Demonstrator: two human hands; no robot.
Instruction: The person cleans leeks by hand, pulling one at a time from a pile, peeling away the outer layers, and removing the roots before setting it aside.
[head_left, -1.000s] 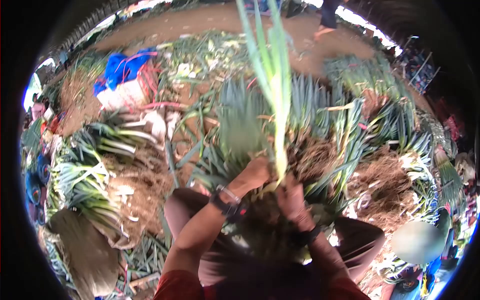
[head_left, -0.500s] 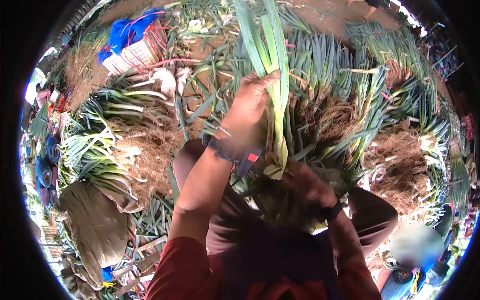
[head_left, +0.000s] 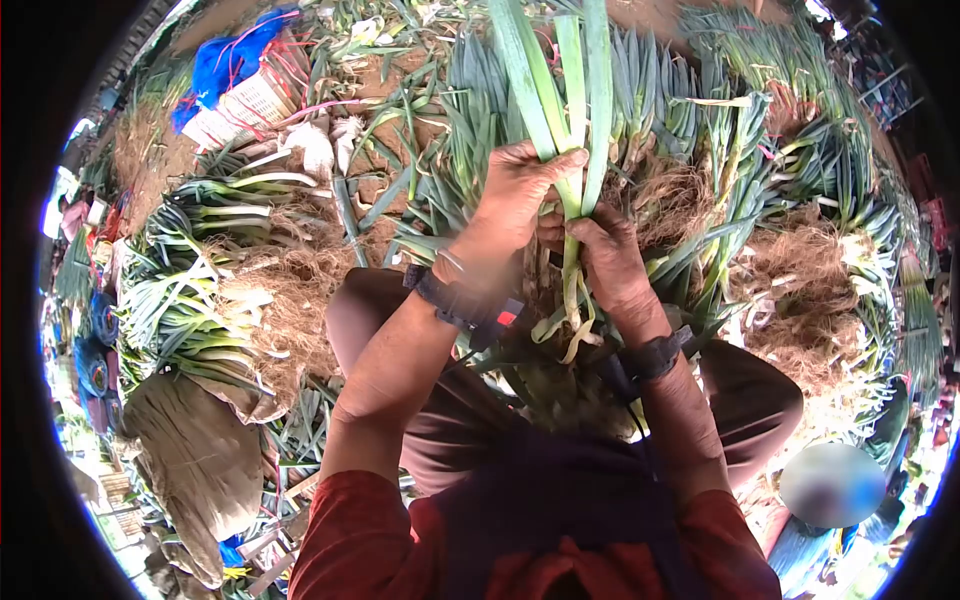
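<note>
A single leek (head_left: 571, 110) stands upright in front of me, its wide green leaves pointing away and its pale lower end near my lap. My left hand (head_left: 522, 190) is wrapped round it where the leaves spread. Just below and to the right, my right hand (head_left: 607, 250) has its fingers closed on the stem. Loose outer leaves (head_left: 578, 338) peel and hang from the lower end. Both wrists wear dark straps with devices.
Piled leeks with brown roots (head_left: 290, 285) lie at the left, more (head_left: 790, 290) at the right. Upright leeks (head_left: 640, 90) stand ahead. A white basket (head_left: 255, 105) with blue netting is at upper left, a brown cloth (head_left: 195, 450) at lower left.
My right hand has moved up from the leek's lower end to the stem just under my left hand. A loose leaf strip now hangs lower. The view has shifted slightly.
</note>
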